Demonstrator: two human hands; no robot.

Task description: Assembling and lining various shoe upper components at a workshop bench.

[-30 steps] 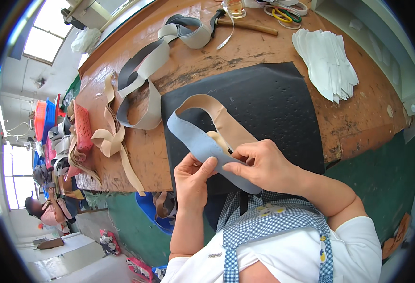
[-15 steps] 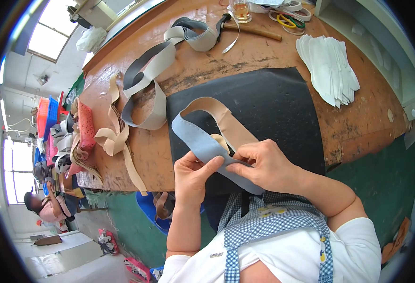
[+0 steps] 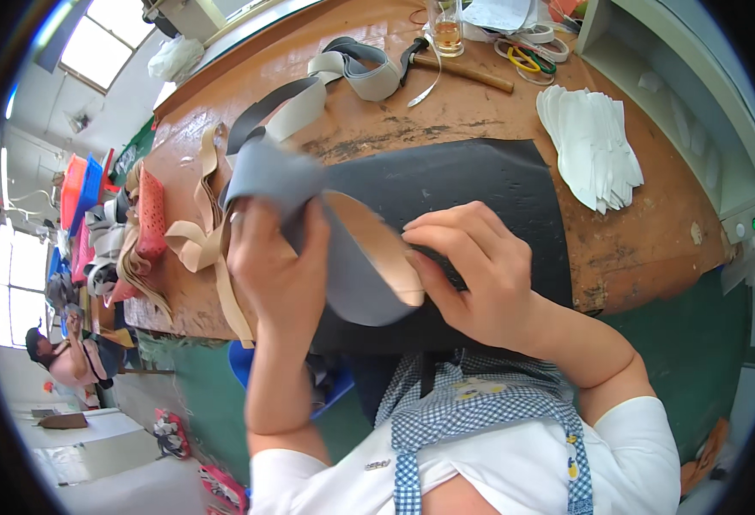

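Observation:
My left hand (image 3: 279,257), partly blurred, is closed on a blue-grey strip (image 3: 356,279) with a tan inner face, lifting one part of it above the black mat (image 3: 446,172). From that hand the strip hangs in a loop, its tan side turned toward my right hand. My right hand (image 3: 480,279) is beside the loop over the mat, fingers curved and thumb and forefinger apart. Its thumb is close to the strip's tan edge; whether they touch I cannot tell.
Grey strips (image 3: 369,77) lie coiled at the back, tan strips (image 3: 210,240) at the left. A hammer (image 3: 468,73), a glass (image 3: 448,34), scissors (image 3: 523,58) and stacked white pieces (image 3: 588,150) are on the table (image 3: 652,249). A person (image 3: 73,356) sits far left.
My left hand has moved left and up with the strip, swinging it away from my right hand. My right hand's pinch on the strip has loosened, and its fingers have spread.

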